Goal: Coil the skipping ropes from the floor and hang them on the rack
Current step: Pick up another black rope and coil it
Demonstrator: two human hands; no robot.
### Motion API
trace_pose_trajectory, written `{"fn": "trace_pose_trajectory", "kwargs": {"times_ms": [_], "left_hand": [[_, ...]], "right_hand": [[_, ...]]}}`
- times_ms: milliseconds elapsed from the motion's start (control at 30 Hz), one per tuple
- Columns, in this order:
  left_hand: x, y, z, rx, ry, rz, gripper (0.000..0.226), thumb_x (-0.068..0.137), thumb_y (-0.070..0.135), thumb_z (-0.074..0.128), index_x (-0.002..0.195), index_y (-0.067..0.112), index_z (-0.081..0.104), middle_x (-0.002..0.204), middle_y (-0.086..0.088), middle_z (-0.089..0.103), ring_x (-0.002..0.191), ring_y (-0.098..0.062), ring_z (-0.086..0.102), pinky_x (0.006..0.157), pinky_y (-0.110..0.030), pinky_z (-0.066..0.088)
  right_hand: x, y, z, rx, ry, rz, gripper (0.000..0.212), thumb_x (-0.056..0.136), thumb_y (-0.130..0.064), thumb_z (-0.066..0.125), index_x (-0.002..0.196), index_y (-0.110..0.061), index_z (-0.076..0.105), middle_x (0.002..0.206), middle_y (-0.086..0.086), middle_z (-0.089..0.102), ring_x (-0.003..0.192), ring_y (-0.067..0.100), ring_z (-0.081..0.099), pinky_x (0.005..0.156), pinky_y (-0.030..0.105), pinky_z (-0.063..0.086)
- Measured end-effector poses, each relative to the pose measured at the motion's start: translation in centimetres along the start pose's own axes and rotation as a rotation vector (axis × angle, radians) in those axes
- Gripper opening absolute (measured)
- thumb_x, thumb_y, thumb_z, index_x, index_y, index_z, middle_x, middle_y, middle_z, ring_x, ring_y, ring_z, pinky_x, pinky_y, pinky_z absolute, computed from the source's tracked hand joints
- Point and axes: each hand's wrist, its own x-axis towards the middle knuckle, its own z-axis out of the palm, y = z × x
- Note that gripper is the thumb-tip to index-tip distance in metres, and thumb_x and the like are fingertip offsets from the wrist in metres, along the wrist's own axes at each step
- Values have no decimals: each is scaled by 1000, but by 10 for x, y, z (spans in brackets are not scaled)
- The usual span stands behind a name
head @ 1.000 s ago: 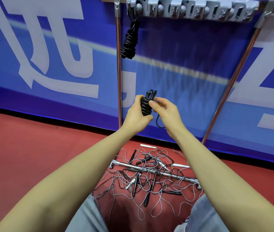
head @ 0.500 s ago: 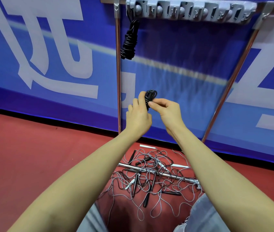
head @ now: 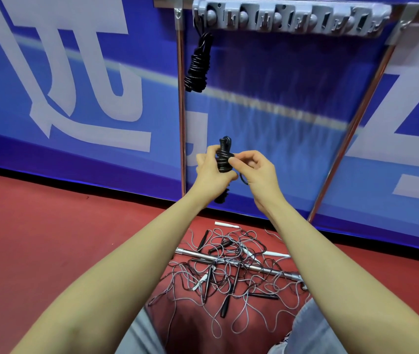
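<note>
One coiled rope (head: 223, 159) at chest height below rack (head: 290, 17) | left hand (head: 209, 172) grips bundle, right hand (head: 255, 169) fingers pinch loose tail | light, limp, springy cord; hold round wraps to stop uncoiling

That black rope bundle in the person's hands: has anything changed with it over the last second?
Little. The left hand still grips the black bundle, turning slightly; half a second ago its knuckles hid more of the bundle. The right hand keeps pinching the rope's loose end at the bundle. The hung rope on the rack and the floor tangle are unchanged.
</note>
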Motion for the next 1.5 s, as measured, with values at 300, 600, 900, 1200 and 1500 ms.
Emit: {"fn": "trace_pose_trajectory", "kwargs": {"times_ms": [300,600,900,1200,1500], "left_hand": [[-3,-1,0,347,108,207,65,85,12,64,140,23,32,104,-8,57,95,-25,55,79,-37,47],[1,0,0,569,167,171,55,80,9,61,128,13,34,106,-9,53,91,-29,55,64,-40,47],[0,4,0,185,119,26,55,74,14,65,123,17,41,112,-3,32,107,-24,40,92,-36,41],[-5,6,-10,-199,-23,1,60,79,2,72,122,16,32,87,0,55,66,-8,61,58,-15,52],[-7,-6,-1,14,-148,7,47,96,12,48,138,20,28,102,-10,65,90,-25,64,73,-22,49]], "right_hand": [[1,-1,-6,-15,49,-10,8,82,-6,71,80,-10,64,63,-6,68,56,-1,58,58,8,42],[-1,-1,-6,-166,-100,-77,18,87,-1,63,91,-17,70,81,-6,71,78,1,67,71,9,46],[1,-2,-5,-81,21,-95,5,81,-5,72,78,-8,69,75,3,71,75,9,66,74,19,51],[8,12,-21,64,-29,41,24,90,0,58,113,0,64,91,-2,70,79,-2,66,67,9,46],[14,13,-21,109,-95,129,31,87,7,56,118,3,59,93,2,69,83,6,67,71,13,50]]}}
